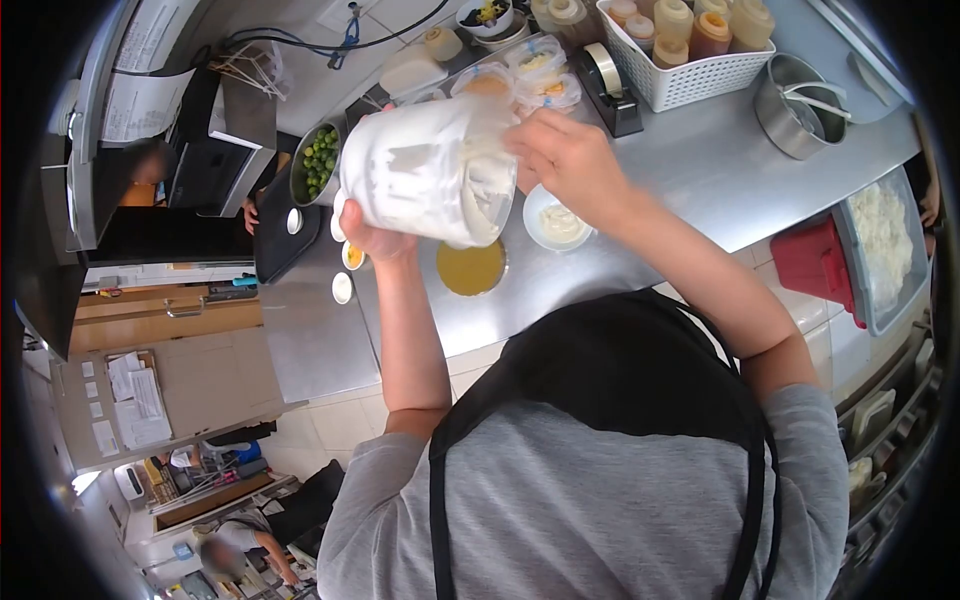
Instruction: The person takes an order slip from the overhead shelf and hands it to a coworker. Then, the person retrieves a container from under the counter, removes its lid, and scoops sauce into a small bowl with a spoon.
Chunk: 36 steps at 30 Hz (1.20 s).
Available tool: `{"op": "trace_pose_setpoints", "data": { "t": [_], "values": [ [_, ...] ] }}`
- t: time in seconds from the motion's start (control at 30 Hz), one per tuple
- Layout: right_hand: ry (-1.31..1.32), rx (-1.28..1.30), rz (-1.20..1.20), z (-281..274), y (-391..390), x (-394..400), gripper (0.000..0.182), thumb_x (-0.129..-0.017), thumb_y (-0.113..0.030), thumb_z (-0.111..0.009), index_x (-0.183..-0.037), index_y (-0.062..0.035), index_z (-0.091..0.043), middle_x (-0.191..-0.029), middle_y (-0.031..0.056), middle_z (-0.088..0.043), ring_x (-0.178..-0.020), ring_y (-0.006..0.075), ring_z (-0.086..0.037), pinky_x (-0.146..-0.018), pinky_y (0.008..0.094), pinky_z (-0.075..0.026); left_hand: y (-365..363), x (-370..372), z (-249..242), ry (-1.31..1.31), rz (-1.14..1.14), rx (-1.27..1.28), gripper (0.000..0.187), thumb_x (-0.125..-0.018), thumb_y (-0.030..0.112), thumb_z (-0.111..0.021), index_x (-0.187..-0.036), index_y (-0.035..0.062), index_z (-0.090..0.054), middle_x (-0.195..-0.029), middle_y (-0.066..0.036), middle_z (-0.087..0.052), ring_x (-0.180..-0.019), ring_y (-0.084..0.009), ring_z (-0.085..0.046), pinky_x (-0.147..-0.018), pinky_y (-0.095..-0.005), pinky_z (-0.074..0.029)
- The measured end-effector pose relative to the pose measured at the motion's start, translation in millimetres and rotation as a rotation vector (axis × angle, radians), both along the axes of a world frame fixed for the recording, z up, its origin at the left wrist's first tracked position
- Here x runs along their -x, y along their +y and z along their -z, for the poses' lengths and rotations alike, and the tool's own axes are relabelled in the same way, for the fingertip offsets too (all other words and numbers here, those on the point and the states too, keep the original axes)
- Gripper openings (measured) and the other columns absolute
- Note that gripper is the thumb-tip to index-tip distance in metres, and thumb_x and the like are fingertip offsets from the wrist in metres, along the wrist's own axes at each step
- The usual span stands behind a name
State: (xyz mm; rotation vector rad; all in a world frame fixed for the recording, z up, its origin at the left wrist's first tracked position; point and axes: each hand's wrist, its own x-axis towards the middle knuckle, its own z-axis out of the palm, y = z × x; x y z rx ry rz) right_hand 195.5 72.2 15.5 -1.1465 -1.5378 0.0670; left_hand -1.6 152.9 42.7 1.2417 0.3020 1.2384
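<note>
My left hand [378, 234] is closed round the lower side of a large, translucent tub [405, 170] smeared with thick white cream. The tub is tilted, its mouth facing right. At that mouth is my right hand [572, 165], fingers curled and pinched; what they grip is blurred and partly hidden. Below the right hand stands a small white bowl [558, 222] with a dollop of white cream in it. A round container of yellow-brown contents [472, 266] sits on the counter under the tub.
Small cups [342, 289] and a bowl of green limes [320, 160] stand left. Behind are bagged foods [540, 75], a tape dispenser [612, 95] and a white basket [690, 88] of squeeze bottles. A metal pot [795, 115] is at right. Other people are at the edges.
</note>
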Motion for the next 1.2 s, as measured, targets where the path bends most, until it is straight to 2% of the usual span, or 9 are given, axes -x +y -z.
{"op": "trace_pose_setpoints", "data": {
  "t": [0.13, 0.2, 0.43, 0.5, 0.63, 0.83, 0.9, 1.0, 1.2],
  "values": [
    [0.302, 0.303, -0.115, 31.4, 6.4, 8.7, 0.007, -0.079, 0.001, -0.061, -0.085, 0.0000, -0.065, -0.075, 0.0069, -0.063, -0.062, 0.0155, -0.060, -0.057, 0.0277, -0.048, 0.7, -1.5, 14.3, 0.052, -0.089, 0.041, 0.086, -0.070, 0.056, -0.055, -0.131, -0.0032, -0.037, -0.135, -0.019, -0.040, -0.124, -0.0321, -0.040, -0.103, -0.0425, -0.034],
    [0.496, 0.653, -0.258, 40.5, 5.9, 8.5, 0.005, -0.081, -0.001, -0.062, -0.083, -0.0002, -0.066, -0.073, 0.0044, -0.064, -0.060, 0.0089, -0.059, -0.054, 0.0232, -0.047, 5.5, 3.9, 32.1, 0.081, -0.146, 0.134, 0.083, -0.070, 0.055, -0.054, -0.128, -0.0027, -0.040, -0.128, -0.018, -0.047, -0.119, -0.0303, -0.046, -0.099, -0.0415, -0.038],
    [0.667, 0.706, -0.399, 70.6, -7.2, -3.3, 0.009, -0.081, -0.005, -0.064, -0.088, 0.0001, -0.066, -0.072, 0.0048, -0.064, -0.060, 0.0086, -0.058, -0.054, 0.0211, -0.046, 11.6, 1.8, 51.7, -0.013, -0.205, 0.212, 0.077, -0.073, 0.054, -0.052, -0.127, 0.0003, -0.042, -0.124, -0.015, -0.050, -0.116, -0.0299, -0.048, -0.099, -0.0414, -0.039],
    [0.943, 0.788, -0.508, 64.6, -16.0, -9.7, 0.011, -0.082, -0.006, -0.064, -0.091, 0.0002, -0.065, -0.074, 0.0046, -0.064, -0.061, 0.0087, -0.057, -0.057, 0.0215, -0.046, 15.7, 6.8, 57.1, -0.015, -0.218, 0.221, 0.076, -0.074, 0.053, -0.051, -0.128, 0.0009, -0.041, -0.125, -0.014, -0.050, -0.117, -0.0303, -0.048, -0.099, -0.0419, -0.038],
    [0.945, 0.852, -0.463, 64.2, -30.8, -27.1, 0.010, -0.082, -0.006, -0.063, -0.091, -0.0013, -0.065, -0.076, 0.0046, -0.064, -0.065, 0.0089, -0.057, -0.059, 0.0215, -0.045, 19.8, 18.4, 65.9, -0.030, -0.218, 0.240, 0.075, -0.075, 0.053, -0.049, -0.130, 0.0028, -0.040, -0.128, -0.014, -0.048, -0.118, -0.0310, -0.046, -0.100, -0.0432, -0.037],
    [0.847, 0.714, -0.205, 55.9, -60.9, -44.8, 0.008, -0.084, -0.006, -0.060, -0.090, -0.0013, -0.063, -0.080, 0.0056, -0.063, -0.070, 0.0120, -0.058, -0.062, 0.0246, -0.047, 20.7, 42.5, 71.2, -0.044, -0.263, 0.236, 0.074, -0.077, 0.051, -0.048, -0.131, 0.0015, -0.038, -0.129, -0.015, -0.046, -0.120, -0.0302, -0.045, -0.100, -0.0427, -0.036],
    [0.049, 0.160, 0.106, 66.7, -68.4, -45.1, 0.011, -0.079, 0.000, -0.057, -0.089, -0.0011, -0.061, -0.080, 0.0086, -0.062, -0.069, 0.0200, -0.059, -0.062, 0.0284, -0.049, 19.5, 45.6, 71.9, -0.074, -0.273, 0.233, 0.073, -0.078, 0.050, -0.048, -0.131, 0.0000, -0.037, -0.129, -0.015, -0.047, -0.120, -0.0294, -0.045, -0.100, -0.0417, -0.036],
    [-0.355, -0.003, 0.017, 124.7, -61.4, -44.2, 0.016, -0.073, 0.005, -0.056, -0.086, -0.0034, -0.061, -0.079, 0.0101, -0.057, -0.073, 0.0266, -0.059, -0.063, 0.0330, -0.050, 18.2, 47.5, 75.5, -0.077, -0.258, 0.238, 0.074, -0.078, 0.051, -0.047, -0.131, -0.0002, -0.037, -0.130, -0.015, -0.046, -0.120, -0.0297, -0.045, -0.101, -0.0416, -0.036],
    [-0.218, 0.007, 0.086, 106.6, -57.7, -45.3, 0.019, -0.070, 0.007, -0.056, -0.087, -0.0014, -0.059, -0.082, 0.0100, -0.061, -0.071, 0.0246, -0.060, -0.062, 0.0309, -0.050, 14.4, 46.9, 73.7, -0.070, -0.242, 0.230, 0.072, -0.080, 0.050, -0.045, -0.131, -0.0005, -0.036, -0.130, -0.015, -0.046, -0.121, -0.0296, -0.045, -0.101, -0.0414, -0.036]
  ]
}}
